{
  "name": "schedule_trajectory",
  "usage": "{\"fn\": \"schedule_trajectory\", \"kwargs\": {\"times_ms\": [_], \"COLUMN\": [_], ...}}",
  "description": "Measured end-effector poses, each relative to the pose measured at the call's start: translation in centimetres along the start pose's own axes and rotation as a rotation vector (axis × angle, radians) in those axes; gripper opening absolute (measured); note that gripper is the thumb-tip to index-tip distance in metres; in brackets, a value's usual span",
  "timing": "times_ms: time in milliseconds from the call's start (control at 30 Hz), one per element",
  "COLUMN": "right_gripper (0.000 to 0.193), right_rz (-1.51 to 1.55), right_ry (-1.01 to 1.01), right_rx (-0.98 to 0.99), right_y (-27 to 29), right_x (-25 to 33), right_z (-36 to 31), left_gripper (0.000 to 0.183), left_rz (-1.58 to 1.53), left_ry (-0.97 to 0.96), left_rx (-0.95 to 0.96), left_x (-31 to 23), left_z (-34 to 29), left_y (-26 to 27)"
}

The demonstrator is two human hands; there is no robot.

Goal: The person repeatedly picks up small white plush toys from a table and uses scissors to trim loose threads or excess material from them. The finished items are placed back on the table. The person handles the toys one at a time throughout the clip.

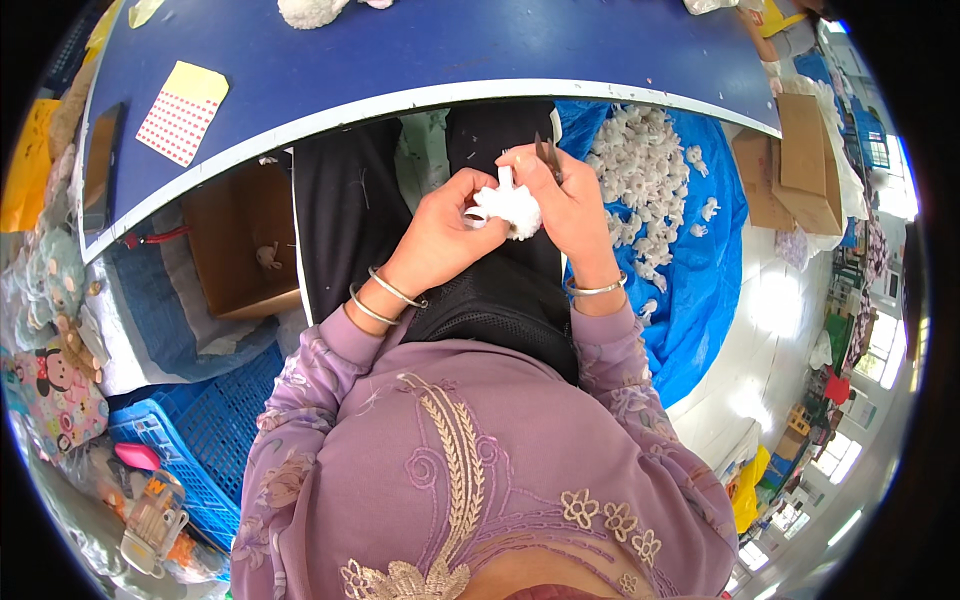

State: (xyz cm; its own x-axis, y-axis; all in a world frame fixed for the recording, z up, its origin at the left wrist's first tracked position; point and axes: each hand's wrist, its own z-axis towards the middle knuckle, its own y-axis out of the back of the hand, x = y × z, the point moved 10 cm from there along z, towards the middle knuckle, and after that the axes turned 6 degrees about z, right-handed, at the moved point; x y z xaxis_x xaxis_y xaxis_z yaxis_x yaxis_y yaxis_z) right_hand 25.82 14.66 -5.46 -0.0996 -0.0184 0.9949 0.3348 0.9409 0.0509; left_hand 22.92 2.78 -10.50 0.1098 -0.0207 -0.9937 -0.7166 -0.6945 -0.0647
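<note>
Over my lap, both hands are closed round a small fluffy white plush piece (pixel 515 208) with a pale strip sticking up from it. My left hand (pixel 445 222) pinches it from the left between thumb and fingers. From the right, my right hand (pixel 568 200) grips its upper part. Dark-bladed thread snips (pixel 548 158) also sit in my right hand, with the points up past the fingers. Much of the plush piece is hidden by my fingers. Many similar small white plush pieces (pixel 645 165) lie heaped on a blue plastic sheet (pixel 700 290) to my right.
Ahead is a blue table (pixel 420 50) with a white edge, holding a yellow-and-white sticker sheet (pixel 183 113). At left are a cardboard box (pixel 235 240) with one plush piece in it and a blue plastic crate (pixel 215 430). Another cardboard box (pixel 808 160) stands at right.
</note>
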Motion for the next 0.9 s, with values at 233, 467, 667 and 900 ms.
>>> {"fn": "schedule_trajectory", "kwargs": {"times_ms": [233, 467, 667, 900], "right_gripper": [0.023, 0.019, 0.024, 0.029], "right_rz": [0.020, 0.183, -0.335, -0.513], "right_ry": [-0.268, -0.347, -0.142, 0.059], "right_rx": [0.024, 0.010, -0.303, -0.240], "right_y": [0.5, 1.2, 10.0, 8.9], "right_x": [-3.4, -5.0, -1.2, 2.5], "right_z": [-0.2, -0.7, -0.3, -0.9], "left_gripper": [0.022, 0.016, 0.029, 0.050], "left_rz": [0.017, -0.063, -0.719, -1.001], "left_ry": [0.036, 0.034, 0.230, 0.273], "left_rx": [-0.035, 0.005, 0.058, -0.048], "left_x": [0.5, 1.5, 4.3, 3.5], "left_z": [0.0, 0.2, 0.8, 1.2], "left_y": [0.6, 0.1, 0.1, 0.3]}}
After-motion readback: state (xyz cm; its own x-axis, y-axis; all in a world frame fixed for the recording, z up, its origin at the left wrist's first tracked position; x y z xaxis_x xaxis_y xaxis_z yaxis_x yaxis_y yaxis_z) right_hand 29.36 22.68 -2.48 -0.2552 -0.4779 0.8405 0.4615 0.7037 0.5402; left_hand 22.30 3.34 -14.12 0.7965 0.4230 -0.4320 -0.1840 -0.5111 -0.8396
